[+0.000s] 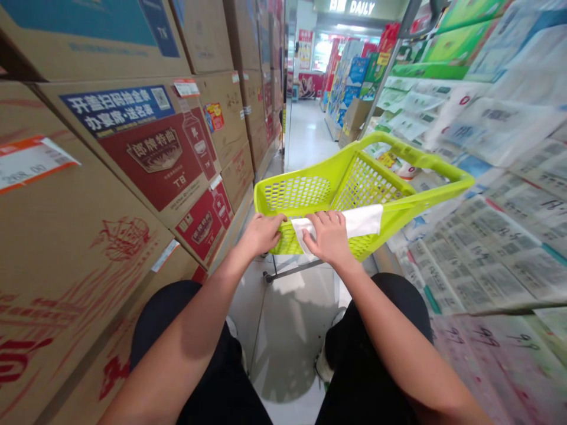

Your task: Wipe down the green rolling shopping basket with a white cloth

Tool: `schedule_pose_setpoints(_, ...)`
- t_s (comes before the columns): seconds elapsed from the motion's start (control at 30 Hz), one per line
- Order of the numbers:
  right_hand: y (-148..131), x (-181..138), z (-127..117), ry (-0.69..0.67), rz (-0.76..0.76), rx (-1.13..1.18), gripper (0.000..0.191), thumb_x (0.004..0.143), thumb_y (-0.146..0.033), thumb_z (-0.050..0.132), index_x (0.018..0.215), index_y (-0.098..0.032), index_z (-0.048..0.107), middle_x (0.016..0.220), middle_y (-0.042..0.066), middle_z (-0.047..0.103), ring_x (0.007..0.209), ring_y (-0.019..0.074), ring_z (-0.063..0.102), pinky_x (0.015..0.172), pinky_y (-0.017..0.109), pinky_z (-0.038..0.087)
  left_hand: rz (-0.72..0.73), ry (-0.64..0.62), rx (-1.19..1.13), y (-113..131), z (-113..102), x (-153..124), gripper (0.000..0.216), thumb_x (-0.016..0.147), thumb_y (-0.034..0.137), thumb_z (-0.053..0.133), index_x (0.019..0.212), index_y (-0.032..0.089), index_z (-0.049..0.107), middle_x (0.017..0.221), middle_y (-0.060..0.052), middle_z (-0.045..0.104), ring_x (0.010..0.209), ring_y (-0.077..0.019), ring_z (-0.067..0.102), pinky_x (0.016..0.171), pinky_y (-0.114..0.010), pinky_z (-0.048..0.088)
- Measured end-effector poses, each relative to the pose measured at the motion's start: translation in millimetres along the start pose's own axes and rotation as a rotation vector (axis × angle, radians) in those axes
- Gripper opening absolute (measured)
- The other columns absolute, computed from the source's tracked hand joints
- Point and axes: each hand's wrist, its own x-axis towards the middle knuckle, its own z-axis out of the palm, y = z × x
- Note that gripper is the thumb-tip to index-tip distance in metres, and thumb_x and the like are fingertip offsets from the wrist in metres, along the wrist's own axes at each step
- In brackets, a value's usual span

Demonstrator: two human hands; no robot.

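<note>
Both forearms bare, no sleeves, watch or rings visible. Black trousers (212, 366) on both legs. White shoes (325, 361), partly hidden.
</note>
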Motion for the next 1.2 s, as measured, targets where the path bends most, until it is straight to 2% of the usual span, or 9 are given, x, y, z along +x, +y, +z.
schedule_pose_setpoints(0.2, 50.3, -0.5, -7.5, 0.177, 0.105, 0.030, 0.030, 0.104, -0.033, 0.051, 0.121, -0.021, 0.073, 0.134, 0.010, 0.070, 0.125, 0.0270, 0.057, 0.109, 0.044, 0.034, -0.022, 0.016, -0.051, -9.7, 3.5, 5.9, 0.039, 0.090, 0.016, 0.051, 0.127, 0.021, 0.060, 0.119, -0.009, 0.077, 0.118, -0.0314, 0.071, 0.102, -0.047, 0.045)
schedule_pose_setpoints(0.47, 110.1, -10.5, -32.1, 0.229, 0.218, -0.125, 0.029, 0.101, -0.044, 0.058, 0.101, -0.022, 0.077, 0.109, 0.008, 0.077, 0.108, 0.0297, 0.060, 0.104, 0.048, 0.040, -0.049, 0.070, -0.044, -24.5, 5.9, 12.1, 0.035, 0.084, 0.015, 0.055, 0.117, 0.021, 0.066, 0.113, -0.009, 0.079, 0.114, -0.0308, 0.071, 0.108, -0.045, 0.045)
schedule_pose_setpoints(0.57, 104.5, -13.7, -33.4, 0.266, 0.269, -0.139, 0.028, 0.101, -0.040, 0.056, 0.103, -0.021, 0.077, 0.110, 0.010, 0.077, 0.112, 0.0319, 0.058, 0.106, 0.051, 0.041, -0.039, 0.100, -0.054, -25.1, 8.6, 12.5, 0.034, 0.084, 0.015, 0.054, 0.115, 0.021, 0.067, 0.117, -0.010, 0.078, 0.117, -0.0307, 0.071, 0.110, -0.047, 0.045)
schedule_pose_setpoints(0.67, 73.8, -14.5, -24.8, 0.199, 0.243, -0.117, 0.030, 0.100, -0.037, 0.054, 0.115, -0.021, 0.075, 0.123, 0.013, 0.074, 0.126, 0.0353, 0.054, 0.115, 0.058, 0.036, -0.031, 0.092, -0.042, -20.2, 7.2, 11.9, 0.034, 0.084, 0.015, 0.054, 0.115, 0.021, 0.067, 0.119, -0.011, 0.078, 0.117, -0.0309, 0.071, 0.110, -0.048, 0.045)
schedule_pose_setpoints(0.77, 32.2, -11.4, -14.9, 0.083, 0.155, -0.076, 0.044, 0.100, -0.040, 0.056, 0.137, -0.018, 0.066, 0.150, 0.017, 0.060, 0.144, 0.0379, 0.045, 0.123, 0.063, 0.027, -0.017, 0.058, -0.039, -12.8, 4.0, 10.0, 0.028, 0.088, 0.017, 0.055, 0.113, 0.021, 0.067, 0.119, -0.010, 0.078, 0.117, -0.0306, 0.071, 0.110, -0.048, 0.045)
schedule_pose_setpoints(0.87, 0.1, -5.0, -9.3, 0.030, 0.048, -0.010, 0.055, 0.103, -0.044, 0.053, 0.150, -0.016, 0.056, 0.165, 0.016, 0.044, 0.154, 0.0358, 0.034, 0.126, 0.058, 0.024, 0.010, 0.040, -0.056, -6.8, 2.2, 7.5, 0.026, 0.091, 0.020, 0.055, 0.115, 0.022, 0.066, 0.120, -0.009, 0.078, 0.118, -0.0298, 0.071, 0.111, -0.049, 0.045)
schedule_pose_setpoints(0.93, -9.9, -0.7, -6.8, 0.001, -0.002, 0.024, 0.052, 0.104, -0.045, 0.050, 0.148, -0.018, 0.057, 0.160, 0.015, 0.051, 0.149, 0.0335, 0.040, 0.127, 0.054, 0.024, 0.020, 0.030, -0.059, -5.1, 1.4, 6.0, 0.028, 0.091, 0.021, 0.055, 0.118, 0.022, 0.065, 0.120, -0.009, 0.078, 0.118, -0.0298, 0.071, 0.112, -0.049, 0.045)
schedule_pose_setpoints(1.03, -6.7, 2.7, -3.1, -0.026, 0.018, 0.014, 0.042, 0.106, -0.045, 0.047, 0.132, -0.018, 0.067, 0.126, 0.014, 0.070, 0.122, 0.0310, 0.056, 0.117, 0.049, 0.033, 0.005, -0.009, -0.055, -6.8, -0.5, 5.3, 0.029, 0.092, 0.022, 0.056, 0.119, 0.021, 0.065, 0.116, -0.010, 0.079, 0.115, -0.0301, 0.073, 0.114, -0.050, 0.045)
schedule_pose_setpoints(1.2, 37.1, -1.5, -8.5, 0.092, 0.108, -0.106, 0.039, 0.103, -0.052, 0.051, 0.105, -0.020, 0.073, 0.098, 0.012, 0.070, 0.100, 0.0298, 0.056, 0.102, 0.046, 0.039, -0.038, -0.027, -0.078, -20.3, -1.8, 7.3, 0.030, 0.091, 0.023, 0.057, 0.119, 0.019, 0.066, 0.117, -0.011, 0.078, 0.118, -0.0297, 0.072, 0.123, -0.049, 0.039)
